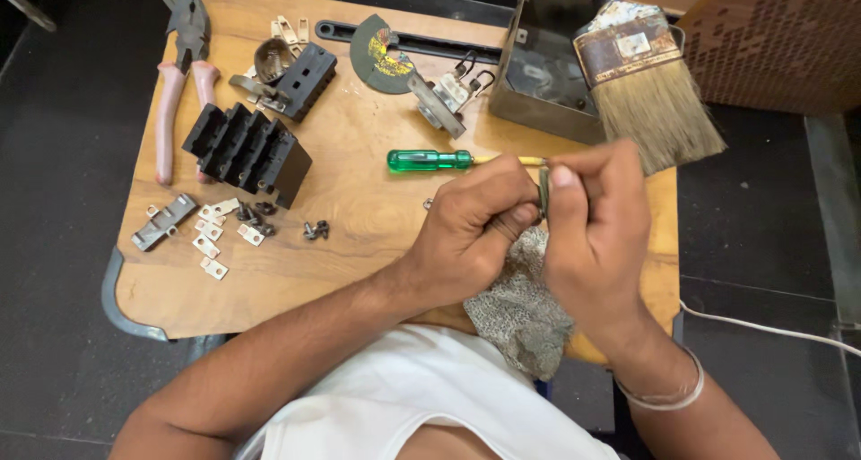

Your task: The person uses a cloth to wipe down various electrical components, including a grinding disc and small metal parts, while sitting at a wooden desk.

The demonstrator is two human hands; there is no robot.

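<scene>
My left hand [475,222] and my right hand [596,222] meet over the right part of a small wooden table [359,245]. Between their fingertips they pinch a small flat metal part [544,189], held upright. My left hand also grips a grey cloth [520,303] that hangs down over the table's front edge. A green-handled screwdriver [430,160] lies just behind my hands, its tip hidden by my fingers.
A wide paintbrush [646,74] rests on a grey metal box [547,65] at the back right. Black plastic blocks [249,151], pink-handled pliers [184,83], small metal plates and screws [233,227] lie on the left. A white cable [771,327] crosses the dark floor.
</scene>
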